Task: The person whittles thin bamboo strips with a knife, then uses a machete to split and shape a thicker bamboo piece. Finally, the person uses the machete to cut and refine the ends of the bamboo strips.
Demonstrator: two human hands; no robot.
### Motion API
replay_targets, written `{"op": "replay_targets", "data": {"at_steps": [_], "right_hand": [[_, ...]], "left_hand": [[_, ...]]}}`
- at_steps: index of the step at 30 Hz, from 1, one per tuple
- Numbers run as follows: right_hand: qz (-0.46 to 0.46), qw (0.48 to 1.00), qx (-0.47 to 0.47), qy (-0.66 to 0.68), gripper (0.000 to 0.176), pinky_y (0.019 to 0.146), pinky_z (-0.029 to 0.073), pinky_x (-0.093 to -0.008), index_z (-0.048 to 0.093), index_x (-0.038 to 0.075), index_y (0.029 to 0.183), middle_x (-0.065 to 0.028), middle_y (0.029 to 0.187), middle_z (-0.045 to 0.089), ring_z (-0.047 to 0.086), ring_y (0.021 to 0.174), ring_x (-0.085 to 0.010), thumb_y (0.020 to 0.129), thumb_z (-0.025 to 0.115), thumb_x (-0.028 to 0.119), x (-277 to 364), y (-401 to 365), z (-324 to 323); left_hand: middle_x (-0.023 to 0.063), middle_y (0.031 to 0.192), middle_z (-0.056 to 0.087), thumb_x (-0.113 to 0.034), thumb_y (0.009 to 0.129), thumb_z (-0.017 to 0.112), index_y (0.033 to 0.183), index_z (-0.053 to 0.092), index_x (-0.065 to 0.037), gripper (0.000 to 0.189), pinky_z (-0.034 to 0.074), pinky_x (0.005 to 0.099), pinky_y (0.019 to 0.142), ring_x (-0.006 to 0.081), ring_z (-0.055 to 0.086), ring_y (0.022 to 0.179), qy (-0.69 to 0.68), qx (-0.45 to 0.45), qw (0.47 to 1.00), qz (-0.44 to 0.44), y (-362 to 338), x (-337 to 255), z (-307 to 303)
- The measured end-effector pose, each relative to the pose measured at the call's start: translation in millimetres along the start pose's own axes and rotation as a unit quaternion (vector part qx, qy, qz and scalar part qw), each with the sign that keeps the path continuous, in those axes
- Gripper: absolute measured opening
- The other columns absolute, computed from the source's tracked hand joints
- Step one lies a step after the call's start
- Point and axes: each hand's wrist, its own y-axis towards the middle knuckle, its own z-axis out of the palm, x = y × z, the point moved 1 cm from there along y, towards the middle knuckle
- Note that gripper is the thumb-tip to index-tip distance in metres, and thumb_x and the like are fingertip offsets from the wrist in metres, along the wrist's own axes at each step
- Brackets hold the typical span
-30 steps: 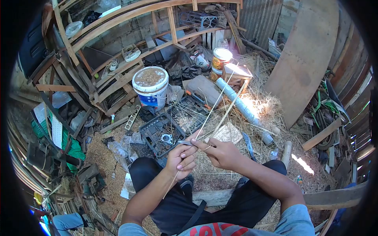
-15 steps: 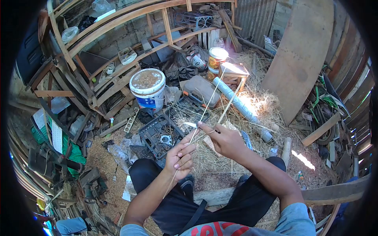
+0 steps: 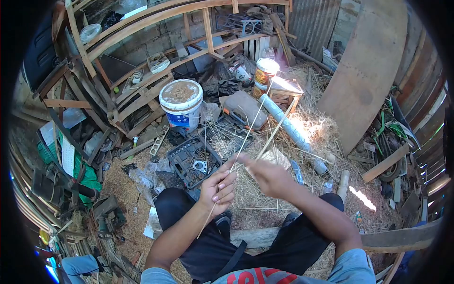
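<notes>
My left hand [image 3: 218,191] is closed around a long, thin, pale strip [image 3: 205,226], which looks like split bamboo or cane. The strip runs up and away past my fingers, and its lower end hangs over my left forearm. Just right of it, my right hand [image 3: 272,179] is smeared by motion, its fingers bent in near the strip. A small knife with a pale blade showed in that hand a moment earlier; the blade is now hidden or blurred. A second pale strip [image 3: 274,132] slants upward from beside my right hand.
Before me lie an open black tool case [image 3: 194,163], a white bucket [image 3: 181,102], a grey case [image 3: 246,110] and a blue-grey pipe [image 3: 288,125] among straw. A curved wooden frame [image 3: 156,19] stands behind. A large board [image 3: 364,71] leans at right.
My right hand has swept slightly right and down, blurring, and the knife blade no longer shows. My left hand keeps its hold on the strip. The view has shifted a little.
</notes>
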Motion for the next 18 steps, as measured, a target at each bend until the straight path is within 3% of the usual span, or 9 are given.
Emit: {"op": "replay_targets", "data": {"at_steps": [1, 7, 10, 14, 18], "right_hand": [[0.023, 0.996, 0.082, -0.002, 0.063, 0.054, 0.050, -0.0401, 0.046, 0.019, 0.144, -0.0099, 0.080, 0.057, 0.059, 0.060, -0.0285, 0.085, 0.059, 0.003, 14, -2, 0], [0.022, 0.994, 0.075, -0.072, 0.064, 0.051, 0.049, -0.0383, 0.048, 0.024, 0.143, -0.0090, 0.078, 0.055, 0.058, 0.058, -0.0276, 0.084, 0.060, 0.006, 13, 2, -2], [0.047, 0.993, 0.008, -0.107, 0.065, 0.048, 0.048, -0.0379, 0.046, 0.030, 0.144, -0.0060, 0.075, 0.049, 0.055, 0.054, -0.0263, 0.085, 0.059, 0.008, -3, 5, -3], [0.117, 0.979, -0.111, -0.121, 0.055, 0.057, 0.050, -0.0419, 0.047, 0.022, 0.143, -0.0118, 0.076, 0.056, 0.059, 0.061, -0.0338, 0.090, 0.055, 0.008, -49, 9, -25], [0.222, 0.962, -0.157, -0.034, 0.042, 0.061, 0.050, -0.0396, 0.049, 0.007, 0.140, -0.0184, 0.082, 0.063, 0.063, 0.068, -0.0316, 0.098, 0.051, 0.013, -61, 14, -53]], "left_hand": [[0.0014, 0.065, 0.041, -0.008, 0.102, 0.028, 0.154, 0.015, -0.009, 0.054, 0.032, 0.0213, 0.034, 0.0064, 0.036, 0.035, -0.003, 0.004, 1.000, -0.003, 0, 1, 0], [0.0009, 0.063, 0.040, -0.007, 0.102, 0.027, 0.154, 0.015, -0.010, 0.054, 0.029, 0.0203, 0.030, 0.0063, 0.035, 0.033, -0.040, 0.020, 0.999, -0.017, 1, 0, 1], [0.0010, 0.063, 0.040, -0.006, 0.101, 0.025, 0.154, 0.013, -0.008, 0.054, 0.028, 0.0200, 0.029, 0.0063, 0.034, 0.032, -0.059, 0.019, 0.998, -0.023, 2, 3, 0], [-0.0010, 0.061, 0.037, -0.006, 0.100, 0.029, 0.153, 0.018, -0.007, 0.054, 0.028, 0.0202, 0.030, 0.0053, 0.030, 0.032, -0.008, 0.028, 0.998, -0.064, 0, 6, 2], [-0.0021, 0.059, 0.035, -0.009, 0.099, 0.033, 0.152, 0.024, -0.006, 0.053, 0.028, 0.0202, 0.032, 0.0049, 0.029, 0.033, 0.082, -0.017, 0.995, -0.046, -1, 6, 1]]}}
